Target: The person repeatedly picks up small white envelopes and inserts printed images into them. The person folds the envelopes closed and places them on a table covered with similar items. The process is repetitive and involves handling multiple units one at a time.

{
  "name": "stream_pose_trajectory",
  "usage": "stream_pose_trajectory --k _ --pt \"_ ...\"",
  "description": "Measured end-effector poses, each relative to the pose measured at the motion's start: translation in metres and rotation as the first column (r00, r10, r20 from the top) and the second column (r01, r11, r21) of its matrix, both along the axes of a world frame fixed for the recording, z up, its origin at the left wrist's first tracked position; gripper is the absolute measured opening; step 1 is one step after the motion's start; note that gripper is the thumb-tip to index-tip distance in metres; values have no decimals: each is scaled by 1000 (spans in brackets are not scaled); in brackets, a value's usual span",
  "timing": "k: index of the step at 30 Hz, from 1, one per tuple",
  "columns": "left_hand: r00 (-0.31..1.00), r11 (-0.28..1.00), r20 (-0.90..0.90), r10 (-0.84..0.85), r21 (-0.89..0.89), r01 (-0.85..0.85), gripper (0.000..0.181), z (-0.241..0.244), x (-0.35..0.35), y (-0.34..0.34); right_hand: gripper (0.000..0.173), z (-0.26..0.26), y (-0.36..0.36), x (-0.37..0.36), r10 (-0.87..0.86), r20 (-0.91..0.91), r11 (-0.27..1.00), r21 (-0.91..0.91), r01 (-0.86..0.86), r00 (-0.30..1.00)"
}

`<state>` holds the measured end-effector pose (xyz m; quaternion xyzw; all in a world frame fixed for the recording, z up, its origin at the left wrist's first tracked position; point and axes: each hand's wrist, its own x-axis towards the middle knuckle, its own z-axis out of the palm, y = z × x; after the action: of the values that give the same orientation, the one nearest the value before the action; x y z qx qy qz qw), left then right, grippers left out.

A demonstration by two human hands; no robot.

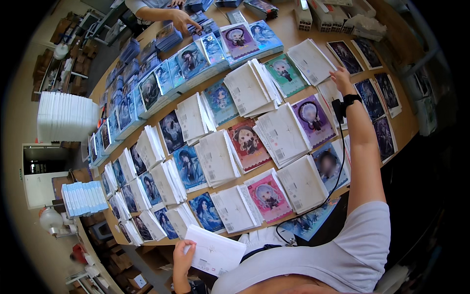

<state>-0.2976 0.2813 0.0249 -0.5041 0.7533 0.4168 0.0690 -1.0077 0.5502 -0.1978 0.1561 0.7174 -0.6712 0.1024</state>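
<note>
My left hand (183,255), at the table's near edge, grips a white printed paper sleeve (216,251) by its left side, thumb on top. At the far right, my right hand (341,79) has its fingertips on the edge of another white sleeve (311,62), which lies in a row. Rows of white sleeve stacks (253,88) alternate with illustrated cards across the table. Nearest the right hand is a green card (286,74) with a cartoon figure. A purple card (314,120), a red card (249,144) and a pink card (269,196) lie nearer to me.
Blue illustrated boxes (191,79) form a long line behind the rows. Across the table, a co-worker's hand (185,22) touches bundled cards. White stacks (68,114) and blue boxes (83,198) stand at the left. A black cable (339,169) hangs from my right wrist over the cards.
</note>
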Motion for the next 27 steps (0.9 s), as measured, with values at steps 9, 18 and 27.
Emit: stream_pose_trajectory --k 9,18,27 --pt "972 996 -235 3 86 18 23 -13 12 -7 32 100 -19 62 81 -146 985 -137 -101 986" --pt "880 984 -446 -163 -10 177 35 -18 39 -29 30 209 -107 223 302 -294 899 -230 -373 907" --pt "822 971 -517 -239 -113 212 36 -14 147 -57 25 275 -176 467 629 -474 708 22 -706 616"
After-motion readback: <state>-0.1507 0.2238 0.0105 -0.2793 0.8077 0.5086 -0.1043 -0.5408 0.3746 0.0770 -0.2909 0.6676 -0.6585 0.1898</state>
